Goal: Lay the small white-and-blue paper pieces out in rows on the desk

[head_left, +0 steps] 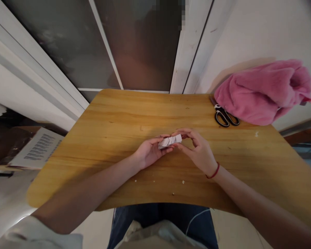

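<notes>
A small white bundle [169,141] with dark markings, which looks like folded or rolled paper, is held above the middle of the wooden table [119,121]. My left hand [150,152] grips its left end, with the thumb on top and the fingers underneath. At the right end, the thumb and fingers of my right hand [197,148] pinch the bundle from the near and far sides. A red cord bracelet [214,171] circles my right wrist. Whether anything is inside the bundle is hidden.
Black-handled scissors [226,116] lie at the back right, their blades partly under a pink plush cloth [261,91]. Small white scraps [183,182] dot the near part of the table. A cardboard box [38,148] stands left, beyond the table edge. A glass-panelled door [140,45] is behind.
</notes>
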`<action>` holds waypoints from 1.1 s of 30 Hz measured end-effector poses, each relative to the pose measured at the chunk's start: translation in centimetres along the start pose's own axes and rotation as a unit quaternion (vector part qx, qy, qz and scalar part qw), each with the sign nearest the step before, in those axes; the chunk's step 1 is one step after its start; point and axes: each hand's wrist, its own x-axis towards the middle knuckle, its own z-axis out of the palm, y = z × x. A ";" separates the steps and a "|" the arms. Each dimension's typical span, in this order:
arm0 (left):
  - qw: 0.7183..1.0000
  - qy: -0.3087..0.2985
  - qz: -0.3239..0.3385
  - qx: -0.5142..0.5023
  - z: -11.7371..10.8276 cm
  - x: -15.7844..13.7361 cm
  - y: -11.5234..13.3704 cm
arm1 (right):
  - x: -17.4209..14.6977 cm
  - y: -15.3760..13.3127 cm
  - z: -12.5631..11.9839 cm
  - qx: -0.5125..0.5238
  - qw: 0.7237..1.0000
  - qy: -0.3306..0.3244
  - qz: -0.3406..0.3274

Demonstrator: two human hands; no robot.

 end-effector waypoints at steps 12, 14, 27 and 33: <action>0.999 0.026 0.012 0.029 0.3 -0.2 0.2 | 0.0 -0.7 -0.3 0.042 0.997 0.057 -0.018; 0.999 0.012 0.012 0.033 0.4 -0.2 0.1 | -0.1 -0.8 -0.1 0.035 0.998 0.058 -0.021; 1.000 -0.018 0.001 0.012 0.3 -0.3 -0.2 | -0.4 0.0 0.8 -0.045 0.998 -0.032 -0.014; 1.000 -0.023 0.006 0.012 0.0 -0.2 -0.2 | -0.3 0.1 0.7 -0.062 0.998 -0.024 -0.012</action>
